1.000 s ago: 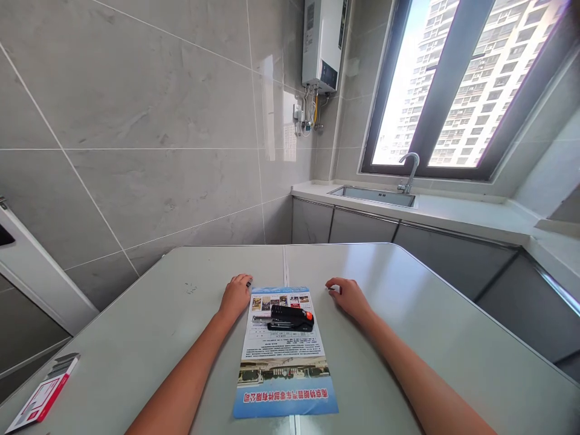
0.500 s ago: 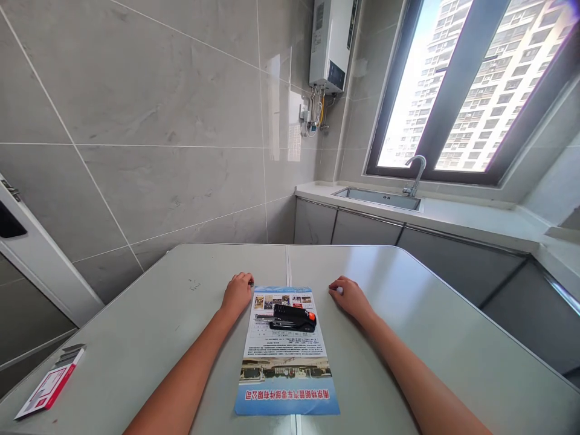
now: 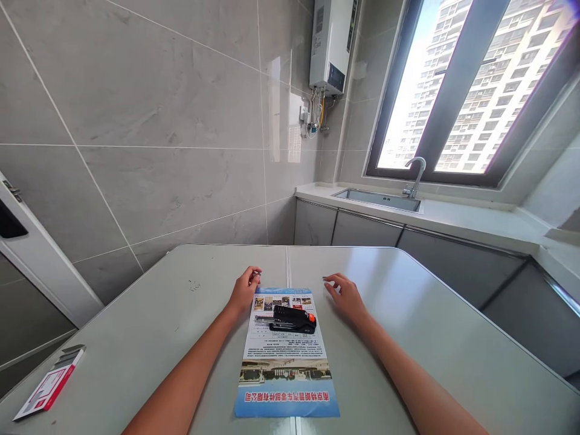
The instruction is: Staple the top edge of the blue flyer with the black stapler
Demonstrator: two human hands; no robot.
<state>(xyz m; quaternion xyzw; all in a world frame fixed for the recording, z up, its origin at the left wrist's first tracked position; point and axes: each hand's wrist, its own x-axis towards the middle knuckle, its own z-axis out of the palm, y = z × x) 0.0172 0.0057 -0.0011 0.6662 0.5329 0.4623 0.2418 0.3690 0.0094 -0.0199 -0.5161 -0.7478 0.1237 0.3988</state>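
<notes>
Black stapler (image 3: 292, 319) lies crosswise on the upper half of the printed sheet (image 3: 290, 408) in the head view, metal rail (image 3: 263, 320) jutting from its left end. Left hand (image 3: 244, 290), beside the sheet's upper left corner: fingertips pinched, apparently on a dark piece (image 3: 258, 274). Right hand (image 3: 346, 295), off the sheet's right side: thumb and forefinger apparently grip a thin piece (image 3: 325, 278). Both too small to identify. Stage, as judged: early; pieces in hand, neither at the stapler, which is untouched; rail exposed. Surroundings: pale table (image 3: 136, 338), box (image 3: 49, 384) near its left edge, sink (image 3: 380, 199) and heater (image 3: 330, 48) beyond. Obstruction: stapler covers some print.
</notes>
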